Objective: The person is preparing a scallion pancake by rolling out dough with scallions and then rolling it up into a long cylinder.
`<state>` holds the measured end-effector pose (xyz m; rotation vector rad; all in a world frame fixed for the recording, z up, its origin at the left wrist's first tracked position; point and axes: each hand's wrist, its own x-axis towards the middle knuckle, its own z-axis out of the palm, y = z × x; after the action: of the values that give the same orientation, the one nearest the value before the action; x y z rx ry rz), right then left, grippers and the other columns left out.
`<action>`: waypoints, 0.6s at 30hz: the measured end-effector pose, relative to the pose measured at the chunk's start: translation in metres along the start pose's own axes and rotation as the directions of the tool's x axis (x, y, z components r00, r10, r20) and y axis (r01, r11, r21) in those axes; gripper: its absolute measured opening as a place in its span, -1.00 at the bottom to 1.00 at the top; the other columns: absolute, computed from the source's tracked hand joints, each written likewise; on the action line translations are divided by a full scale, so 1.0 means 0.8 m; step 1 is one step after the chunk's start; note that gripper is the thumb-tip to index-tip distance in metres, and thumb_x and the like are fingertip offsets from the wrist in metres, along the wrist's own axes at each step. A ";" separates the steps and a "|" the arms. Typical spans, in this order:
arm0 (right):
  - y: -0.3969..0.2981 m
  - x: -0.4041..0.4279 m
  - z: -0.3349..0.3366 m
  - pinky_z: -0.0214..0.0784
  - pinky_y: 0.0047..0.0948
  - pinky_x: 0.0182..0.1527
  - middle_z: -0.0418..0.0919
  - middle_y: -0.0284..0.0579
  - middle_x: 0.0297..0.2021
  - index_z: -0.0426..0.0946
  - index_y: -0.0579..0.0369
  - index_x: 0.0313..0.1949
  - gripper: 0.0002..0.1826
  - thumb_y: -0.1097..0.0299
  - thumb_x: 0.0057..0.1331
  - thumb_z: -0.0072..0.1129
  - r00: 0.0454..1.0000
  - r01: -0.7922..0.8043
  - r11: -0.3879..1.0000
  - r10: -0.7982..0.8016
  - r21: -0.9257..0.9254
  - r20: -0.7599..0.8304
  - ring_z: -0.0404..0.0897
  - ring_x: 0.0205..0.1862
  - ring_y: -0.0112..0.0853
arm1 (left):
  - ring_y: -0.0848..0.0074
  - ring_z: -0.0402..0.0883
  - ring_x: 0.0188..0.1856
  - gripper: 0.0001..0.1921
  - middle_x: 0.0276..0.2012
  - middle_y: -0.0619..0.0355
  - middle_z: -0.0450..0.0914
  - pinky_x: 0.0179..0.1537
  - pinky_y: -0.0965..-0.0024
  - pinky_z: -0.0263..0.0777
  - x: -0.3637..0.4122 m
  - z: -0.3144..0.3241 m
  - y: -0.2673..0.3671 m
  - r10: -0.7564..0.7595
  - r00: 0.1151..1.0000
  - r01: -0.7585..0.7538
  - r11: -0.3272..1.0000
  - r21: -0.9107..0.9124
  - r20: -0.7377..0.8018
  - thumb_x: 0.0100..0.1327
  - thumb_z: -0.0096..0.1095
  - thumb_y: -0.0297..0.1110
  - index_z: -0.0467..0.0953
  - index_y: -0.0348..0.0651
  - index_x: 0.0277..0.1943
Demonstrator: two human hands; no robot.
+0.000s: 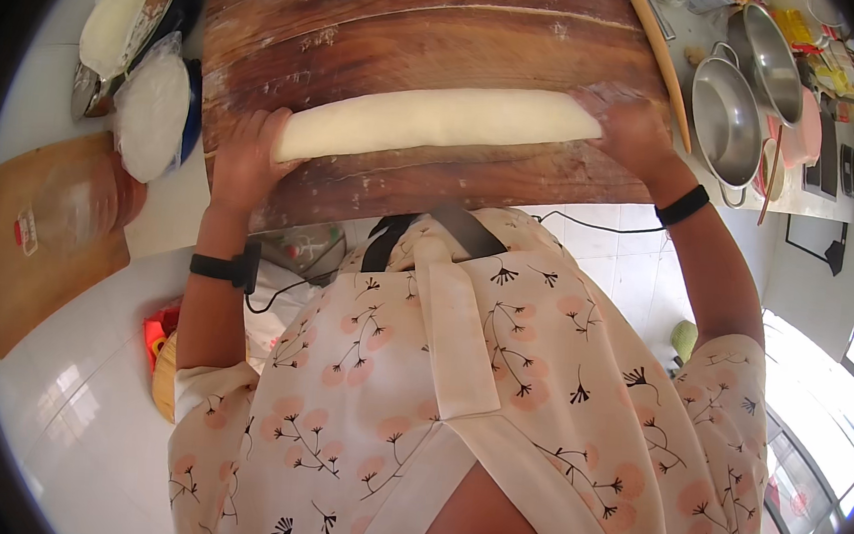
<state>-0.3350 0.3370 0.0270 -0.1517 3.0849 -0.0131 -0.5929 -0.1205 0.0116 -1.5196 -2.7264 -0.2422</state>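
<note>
A long, thick roll of pale dough (438, 121) lies across the near part of a dark wooden board (414, 48) dusted with flour. My left hand (249, 151) wraps its fingers round the dough's left end. At the other end, my right hand (630, 129) is on the dough's tip; its fingers are blurred, so whether they grip cannot be told. Between the hands the dough bows slightly upward in the picture. Each wrist wears a black band.
A wooden rolling pin (661, 59) lies along the board's right edge. Beyond it stand steel pots (726, 117). On the left are a plastic-covered bowl (152, 106), a pan with white contents (127, 14) and a plastic container on a light wooden board (41, 297). Thin black cables hang near my waist.
</note>
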 end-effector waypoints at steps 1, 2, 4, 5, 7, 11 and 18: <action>0.010 0.001 -0.002 0.48 -0.21 0.17 0.65 -0.15 0.07 0.53 -0.12 0.29 -0.24 0.19 0.04 0.55 1.000 0.010 1.000 -0.010 0.003 0.001 0.62 0.12 -0.19 | 0.15 0.59 -0.01 -0.30 -0.05 0.10 0.63 0.09 0.11 0.46 0.001 0.001 -0.002 -0.006 1.000 0.006 0.999 0.043 -0.007 -0.04 0.63 -0.17 0.52 -0.09 0.20; 0.021 0.003 -0.007 0.48 -0.21 0.18 0.65 -0.15 0.07 0.54 -0.12 0.28 -0.26 0.25 0.04 0.52 0.998 0.026 0.997 -0.030 -0.069 -0.057 0.61 0.11 -0.18 | 0.15 0.60 -0.02 -0.31 -0.06 0.10 0.63 0.10 0.11 0.45 0.002 0.002 -0.002 -0.015 1.000 0.015 0.998 0.066 -0.008 -0.03 0.63 -0.17 0.52 -0.09 0.20; 0.032 0.008 -0.018 0.45 -0.18 0.19 0.65 -0.16 0.08 0.54 -0.16 0.29 -0.24 0.42 0.01 0.46 0.990 -0.033 0.994 0.019 -0.101 -0.137 0.60 0.12 -0.18 | 0.17 0.59 -0.01 -0.31 -0.06 0.11 0.63 0.13 0.10 0.43 0.006 0.006 0.005 -0.006 0.999 0.010 0.997 0.075 -0.053 -0.02 0.61 -0.15 0.52 -0.08 0.21; 0.033 0.006 -0.008 0.45 -0.18 0.19 0.65 -0.16 0.08 0.54 -0.16 0.29 -0.24 0.42 0.01 0.46 0.991 -0.020 0.995 0.007 -0.097 -0.135 0.60 0.12 -0.18 | 0.18 0.59 0.01 -0.31 -0.05 0.12 0.63 0.16 0.09 0.41 0.005 0.007 0.011 0.009 0.995 -0.002 0.998 0.063 -0.098 0.00 0.61 -0.13 0.52 -0.08 0.22; 0.033 0.003 0.007 0.44 -0.19 0.19 0.65 -0.16 0.08 0.51 -0.18 0.33 -0.18 0.45 -0.01 0.47 0.982 -0.105 0.992 0.091 -0.076 -0.165 0.59 0.13 -0.18 | 0.19 0.57 0.05 -0.27 -0.01 0.12 0.62 0.18 0.09 0.39 0.008 0.004 0.023 -0.022 0.996 0.026 0.998 0.059 -0.081 0.00 0.60 -0.09 0.51 -0.05 0.27; 0.031 -0.001 -0.007 0.32 -0.11 0.34 0.63 -0.15 0.14 0.44 -0.18 0.38 -0.13 0.37 0.02 0.55 0.988 -0.127 0.992 0.128 0.016 -0.085 0.53 0.23 -0.16 | 0.07 0.51 0.15 -0.10 0.11 0.05 0.59 0.21 0.04 0.40 -0.014 -0.009 0.021 -0.115 0.993 0.115 0.993 -0.021 -0.039 -0.08 0.67 -0.22 0.44 -0.04 0.41; -0.037 0.044 -0.001 0.12 0.00 0.52 0.52 0.00 0.28 0.22 -0.12 0.51 0.10 0.14 -0.01 0.62 0.998 -0.025 0.996 0.030 0.087 -0.057 0.46 0.33 -0.09 | 0.06 0.46 0.32 -0.06 0.23 -0.01 0.55 0.31 0.09 0.39 -0.047 -0.007 -0.009 -0.185 0.980 0.153 0.936 -0.316 -0.072 -0.08 0.67 -0.28 0.40 0.00 0.45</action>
<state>-0.3671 0.3038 0.0260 -0.1065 3.1376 -0.1517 -0.5796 -0.1569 0.0133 -1.2806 -2.8412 -0.7608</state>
